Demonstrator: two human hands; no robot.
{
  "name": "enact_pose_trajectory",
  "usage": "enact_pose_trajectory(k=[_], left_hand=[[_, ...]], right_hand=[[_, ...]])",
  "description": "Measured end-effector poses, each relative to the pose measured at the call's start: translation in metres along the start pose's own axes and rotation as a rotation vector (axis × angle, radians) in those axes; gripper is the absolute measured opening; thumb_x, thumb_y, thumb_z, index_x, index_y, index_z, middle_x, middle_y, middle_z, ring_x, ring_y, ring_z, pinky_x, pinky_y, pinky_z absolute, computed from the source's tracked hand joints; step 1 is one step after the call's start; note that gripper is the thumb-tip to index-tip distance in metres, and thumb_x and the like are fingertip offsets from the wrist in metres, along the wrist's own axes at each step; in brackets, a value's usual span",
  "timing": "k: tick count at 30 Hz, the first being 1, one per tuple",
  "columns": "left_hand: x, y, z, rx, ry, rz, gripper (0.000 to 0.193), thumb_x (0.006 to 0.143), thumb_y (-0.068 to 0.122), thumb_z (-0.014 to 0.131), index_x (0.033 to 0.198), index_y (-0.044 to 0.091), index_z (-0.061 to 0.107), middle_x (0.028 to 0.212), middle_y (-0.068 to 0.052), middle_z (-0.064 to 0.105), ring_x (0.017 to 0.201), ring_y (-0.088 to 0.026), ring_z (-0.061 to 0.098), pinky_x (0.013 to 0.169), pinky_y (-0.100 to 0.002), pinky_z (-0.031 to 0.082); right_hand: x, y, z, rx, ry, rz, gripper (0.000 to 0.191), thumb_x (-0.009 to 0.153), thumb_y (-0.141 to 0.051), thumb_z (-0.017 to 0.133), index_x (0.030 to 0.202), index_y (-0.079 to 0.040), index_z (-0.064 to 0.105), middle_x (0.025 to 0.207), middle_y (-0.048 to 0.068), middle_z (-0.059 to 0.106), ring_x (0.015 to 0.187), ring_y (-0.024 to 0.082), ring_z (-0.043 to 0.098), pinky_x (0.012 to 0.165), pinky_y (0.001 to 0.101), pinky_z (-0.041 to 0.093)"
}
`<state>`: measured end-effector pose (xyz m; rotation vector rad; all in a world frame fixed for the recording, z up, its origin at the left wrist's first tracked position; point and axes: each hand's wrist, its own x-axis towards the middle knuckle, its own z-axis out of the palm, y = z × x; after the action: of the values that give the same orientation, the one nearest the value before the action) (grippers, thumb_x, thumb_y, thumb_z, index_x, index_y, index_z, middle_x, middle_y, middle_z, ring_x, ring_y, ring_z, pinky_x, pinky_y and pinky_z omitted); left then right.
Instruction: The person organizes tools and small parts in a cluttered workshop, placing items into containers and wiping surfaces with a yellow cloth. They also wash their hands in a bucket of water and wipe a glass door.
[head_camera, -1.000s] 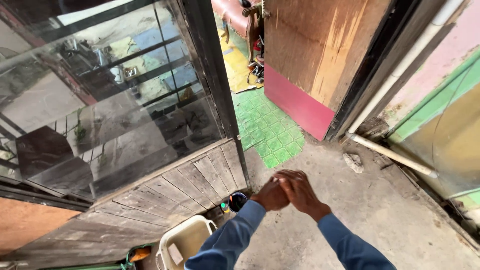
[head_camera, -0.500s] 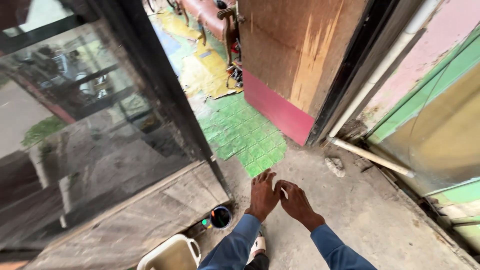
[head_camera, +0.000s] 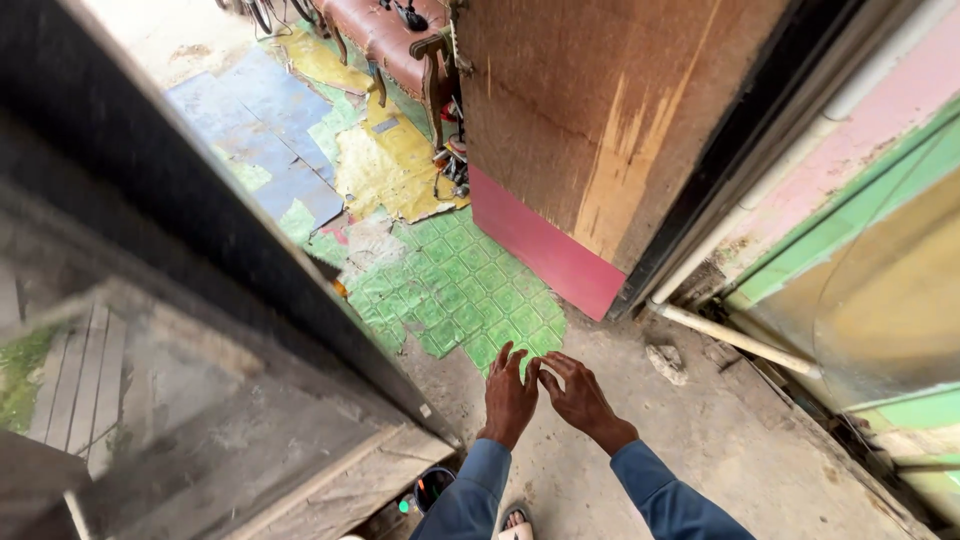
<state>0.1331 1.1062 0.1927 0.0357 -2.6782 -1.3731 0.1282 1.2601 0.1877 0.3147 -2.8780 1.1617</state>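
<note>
My left hand (head_camera: 509, 398) and my right hand (head_camera: 580, 394) are held out side by side in front of me, palms down, fingers spread, the fingertips almost touching. Neither hand holds anything. Both arms wear blue sleeves (head_camera: 470, 495). Below the hands lies a bare concrete floor (head_camera: 640, 470), and just beyond them a worn green patterned floor covering (head_camera: 455, 300). My foot in a sandal (head_camera: 516, 523) shows at the bottom edge.
A glass door panel with a dark frame (head_camera: 180, 260) stands close on the left. A brown wooden board with a red base (head_camera: 560, 180) rises ahead. A white pipe (head_camera: 735, 340) lies along the pink and green wall at right. A small round dark container (head_camera: 434, 488) sits near the door's foot.
My hands, clasped together a second ago, have come apart and now spread flat. The view has swung forward through the doorway, and the white bucket has left the frame.
</note>
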Motion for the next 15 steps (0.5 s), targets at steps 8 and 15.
enact_pose_trajectory(k=[8,15], left_hand=[[0.07,-0.017,0.009,0.008,0.069,-0.064,0.036,0.101,0.03,0.058,0.125,0.004,0.066,0.15,-0.02,0.051,0.129,-0.04,0.054,0.105,-0.05,0.043],[0.136,-0.046,0.021,0.032,0.138,-0.202,0.038,0.102,0.029,0.057,0.129,0.004,0.064,0.151,-0.02,0.048,0.13,-0.04,0.052,0.106,-0.049,0.043]], right_hand=[[0.089,0.008,0.014,0.02,-0.021,-0.067,0.034,0.094,-0.015,0.065,0.124,0.0,0.069,0.133,0.021,0.065,0.128,0.037,0.059,0.108,0.0428,0.048],[0.182,0.035,0.047,0.067,-0.128,-0.137,0.033,0.092,-0.013,0.066,0.122,-0.001,0.07,0.133,0.019,0.066,0.124,0.035,0.063,0.104,0.0413,0.05]])
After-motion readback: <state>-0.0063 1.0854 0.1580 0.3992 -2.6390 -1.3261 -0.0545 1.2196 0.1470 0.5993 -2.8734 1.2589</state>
